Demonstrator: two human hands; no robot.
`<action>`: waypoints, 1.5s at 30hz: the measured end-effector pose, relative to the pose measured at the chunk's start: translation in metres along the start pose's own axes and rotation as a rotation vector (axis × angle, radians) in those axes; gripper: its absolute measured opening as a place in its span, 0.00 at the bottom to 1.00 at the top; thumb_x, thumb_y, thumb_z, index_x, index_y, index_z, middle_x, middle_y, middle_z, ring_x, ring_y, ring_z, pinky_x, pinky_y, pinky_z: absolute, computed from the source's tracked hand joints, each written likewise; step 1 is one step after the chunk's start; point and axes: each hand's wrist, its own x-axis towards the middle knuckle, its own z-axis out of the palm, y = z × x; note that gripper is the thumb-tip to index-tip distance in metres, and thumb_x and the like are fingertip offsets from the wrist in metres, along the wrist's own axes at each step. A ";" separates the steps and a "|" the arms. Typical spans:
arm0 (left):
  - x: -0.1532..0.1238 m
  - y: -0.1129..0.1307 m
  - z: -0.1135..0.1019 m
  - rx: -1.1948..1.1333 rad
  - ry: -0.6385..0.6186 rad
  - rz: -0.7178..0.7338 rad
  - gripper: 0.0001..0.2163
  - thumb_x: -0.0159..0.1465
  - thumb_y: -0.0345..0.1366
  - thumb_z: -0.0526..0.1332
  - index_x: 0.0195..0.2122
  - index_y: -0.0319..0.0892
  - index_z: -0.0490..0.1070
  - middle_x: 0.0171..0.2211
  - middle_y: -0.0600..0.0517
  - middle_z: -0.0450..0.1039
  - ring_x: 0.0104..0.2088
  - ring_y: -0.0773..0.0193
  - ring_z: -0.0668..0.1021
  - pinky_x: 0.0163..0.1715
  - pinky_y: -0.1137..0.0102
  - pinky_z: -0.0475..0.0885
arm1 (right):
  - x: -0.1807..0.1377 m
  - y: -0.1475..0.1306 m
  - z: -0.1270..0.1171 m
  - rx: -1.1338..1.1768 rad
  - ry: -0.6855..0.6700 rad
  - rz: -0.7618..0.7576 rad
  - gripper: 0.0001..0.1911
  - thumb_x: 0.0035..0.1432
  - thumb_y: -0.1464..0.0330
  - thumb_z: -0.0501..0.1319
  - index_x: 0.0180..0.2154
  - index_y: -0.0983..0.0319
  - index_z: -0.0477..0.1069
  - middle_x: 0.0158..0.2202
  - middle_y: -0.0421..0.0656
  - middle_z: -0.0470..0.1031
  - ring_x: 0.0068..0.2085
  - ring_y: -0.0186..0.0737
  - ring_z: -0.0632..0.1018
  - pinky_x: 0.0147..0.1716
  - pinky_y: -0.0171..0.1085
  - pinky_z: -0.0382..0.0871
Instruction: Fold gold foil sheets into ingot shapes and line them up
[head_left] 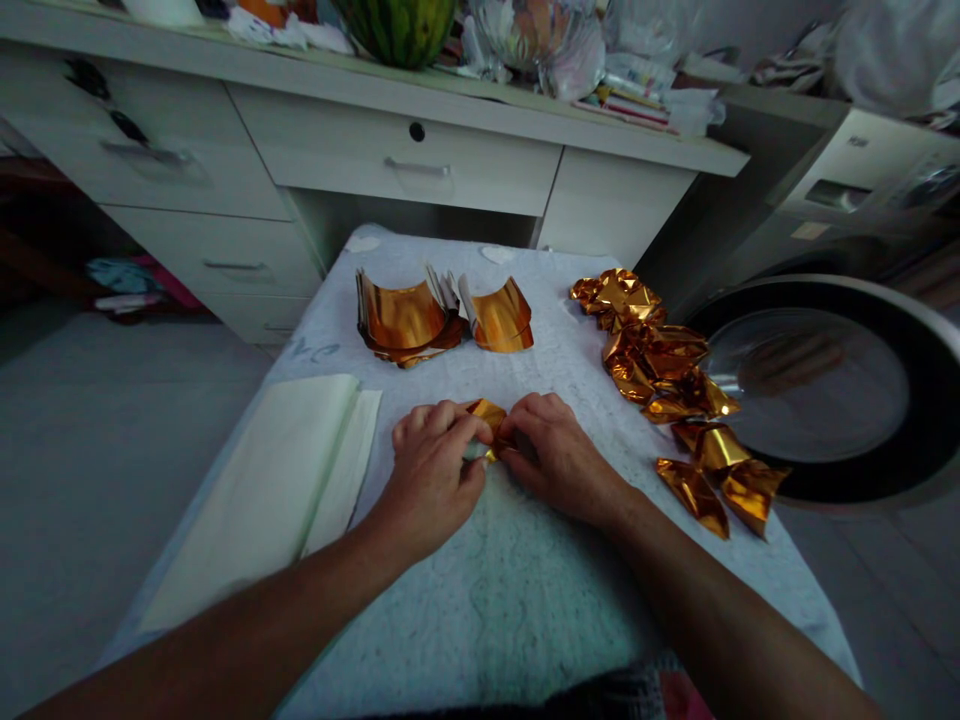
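Observation:
Both my hands meet at the middle of a cloth-covered table (525, 590). My left hand (435, 470) and my right hand (559, 450) are closed in a pinch on one small piece of gold foil paper (487, 415), folded between the fingertips. Beyond them lie two curled stacks of flat gold foil sheets (442, 320). Along the right side runs a row of several folded gold foil pieces (667, 380).
A pale stack of paper sheets (277, 480) lies at the left of the table. A white desk with drawers (405, 165) stands behind, cluttered on top, with a watermelon (397, 30). A washing machine with an open round door (825, 390) is close on the right.

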 end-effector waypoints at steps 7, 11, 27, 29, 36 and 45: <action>0.008 -0.006 -0.022 -0.140 0.324 -0.044 0.08 0.63 0.27 0.53 0.40 0.46 0.65 0.41 0.51 0.64 0.46 0.59 0.72 0.49 0.60 0.68 | 0.001 -0.002 -0.001 0.037 -0.002 -0.051 0.06 0.61 0.74 0.58 0.39 0.61 0.73 0.39 0.44 0.72 0.42 0.42 0.69 0.45 0.42 0.60; 0.017 -0.019 -0.020 -0.098 0.217 -0.063 0.10 0.63 0.25 0.51 0.41 0.45 0.66 0.43 0.50 0.66 0.49 0.58 0.72 0.53 0.58 0.67 | 0.000 -0.004 -0.003 0.017 -0.019 -0.054 0.07 0.57 0.70 0.64 0.40 0.61 0.71 0.40 0.44 0.72 0.42 0.43 0.69 0.45 0.42 0.61; 0.015 -0.017 -0.010 0.049 -0.041 0.011 0.05 0.62 0.28 0.59 0.34 0.44 0.73 0.38 0.50 0.70 0.42 0.57 0.74 0.45 0.60 0.70 | -0.001 0.001 -0.010 -0.055 -0.041 -0.113 0.07 0.59 0.77 0.58 0.34 0.62 0.72 0.36 0.45 0.71 0.40 0.42 0.68 0.41 0.40 0.62; 0.014 -0.017 -0.010 0.037 -0.046 0.010 0.05 0.62 0.28 0.59 0.33 0.44 0.72 0.38 0.50 0.70 0.42 0.57 0.74 0.45 0.60 0.70 | -0.002 0.001 -0.012 -0.031 -0.063 -0.109 0.08 0.57 0.79 0.57 0.36 0.62 0.71 0.36 0.44 0.71 0.40 0.41 0.69 0.42 0.40 0.62; 0.012 -0.018 -0.010 0.023 -0.047 0.062 0.06 0.62 0.26 0.58 0.33 0.43 0.72 0.38 0.51 0.68 0.42 0.59 0.72 0.45 0.62 0.70 | -0.002 0.000 -0.015 -0.019 -0.137 -0.134 0.08 0.57 0.78 0.58 0.38 0.62 0.71 0.38 0.44 0.72 0.42 0.41 0.70 0.43 0.40 0.63; 0.011 -0.016 -0.011 0.038 -0.078 0.090 0.06 0.62 0.26 0.58 0.33 0.43 0.72 0.37 0.51 0.69 0.41 0.58 0.72 0.43 0.62 0.69 | -0.001 0.001 -0.012 -0.065 -0.110 -0.178 0.06 0.61 0.76 0.57 0.36 0.63 0.72 0.36 0.44 0.72 0.39 0.39 0.69 0.40 0.38 0.62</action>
